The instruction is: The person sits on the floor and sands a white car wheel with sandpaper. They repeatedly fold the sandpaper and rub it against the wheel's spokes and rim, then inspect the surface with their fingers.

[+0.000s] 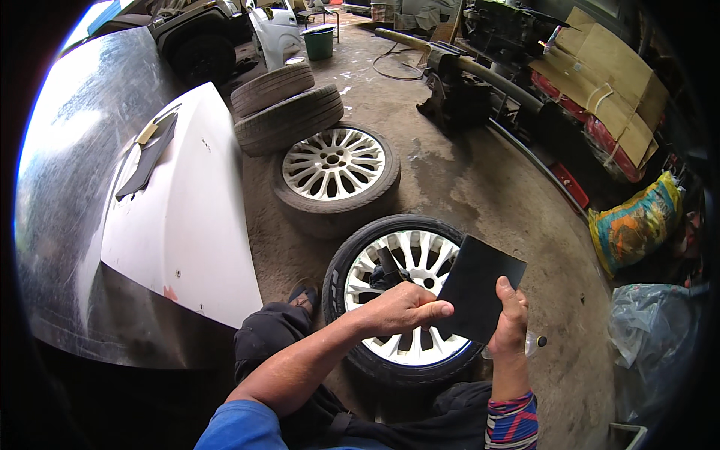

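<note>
A dark rectangular sheet that looks like sandpaper [480, 281] is held over the near wheel. My left hand [409, 307] is closed on its left edge, thumb pointing right. On the opposite side my right hand [510, 315] grips the sheet, its thumb lying on the upper face and the fingers hidden behind. Below them lies the near wheel [442, 244], a black tyre around a white many-spoked rim. A dark object [387, 266], too unclear to name, sits at the rim's middle, partly covered by my left hand.
Another white-rimmed wheel [337, 161] lies beyond, with two loose tyres [289, 116] leaning there. A white car panel [202, 217] rests on a metal surface at left. A clear bottle [532, 343] stands by my right wrist. A yellow sack [637, 225] and plastic bag [652, 330] lie right.
</note>
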Available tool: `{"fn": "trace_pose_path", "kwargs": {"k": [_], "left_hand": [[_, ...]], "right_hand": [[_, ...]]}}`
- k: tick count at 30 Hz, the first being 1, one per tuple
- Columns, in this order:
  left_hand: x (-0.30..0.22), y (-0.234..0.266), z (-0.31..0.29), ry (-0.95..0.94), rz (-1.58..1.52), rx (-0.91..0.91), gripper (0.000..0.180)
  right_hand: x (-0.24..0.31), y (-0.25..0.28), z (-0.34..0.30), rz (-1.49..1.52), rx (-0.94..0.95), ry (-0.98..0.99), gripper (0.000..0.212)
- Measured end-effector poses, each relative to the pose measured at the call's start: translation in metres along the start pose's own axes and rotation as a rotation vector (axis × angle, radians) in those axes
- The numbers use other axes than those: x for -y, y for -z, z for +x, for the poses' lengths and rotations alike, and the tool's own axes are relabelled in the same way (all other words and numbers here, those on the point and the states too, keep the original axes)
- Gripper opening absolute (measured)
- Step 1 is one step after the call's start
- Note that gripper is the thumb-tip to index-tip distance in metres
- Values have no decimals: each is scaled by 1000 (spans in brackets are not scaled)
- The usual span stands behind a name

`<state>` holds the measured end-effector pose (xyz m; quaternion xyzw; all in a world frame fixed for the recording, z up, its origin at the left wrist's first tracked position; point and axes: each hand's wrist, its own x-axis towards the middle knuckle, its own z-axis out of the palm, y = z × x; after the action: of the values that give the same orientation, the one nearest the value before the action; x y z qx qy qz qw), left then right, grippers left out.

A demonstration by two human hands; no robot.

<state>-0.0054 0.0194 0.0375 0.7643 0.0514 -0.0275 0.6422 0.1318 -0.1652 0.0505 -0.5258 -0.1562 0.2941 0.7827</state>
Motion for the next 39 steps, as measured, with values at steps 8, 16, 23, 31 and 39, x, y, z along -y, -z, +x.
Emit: {"fn": "trace_pose_path", "kwargs": {"k": [8, 16, 23, 31, 39], "left_hand": [[2, 0, -1, -143, 58, -74, 62], [5, -3, 1, -140, 21, -98, 55], [-2, -5, -1, -77, 4, -44, 56], [-8, 0, -4, 49, -46, 26, 60], [-8, 2, -5, 38, -55, 0, 61]], "right_hand": [[-3, 2, 1, 40, -32, 4, 24], [-3, 0, 2, 57, -24, 13, 28], [-1, -1, 1, 61, -22, 4, 32], [-2, 2, 1, 45, -31, -8, 33], [-7, -2, -1, -23, -111, 69, 34]]}}
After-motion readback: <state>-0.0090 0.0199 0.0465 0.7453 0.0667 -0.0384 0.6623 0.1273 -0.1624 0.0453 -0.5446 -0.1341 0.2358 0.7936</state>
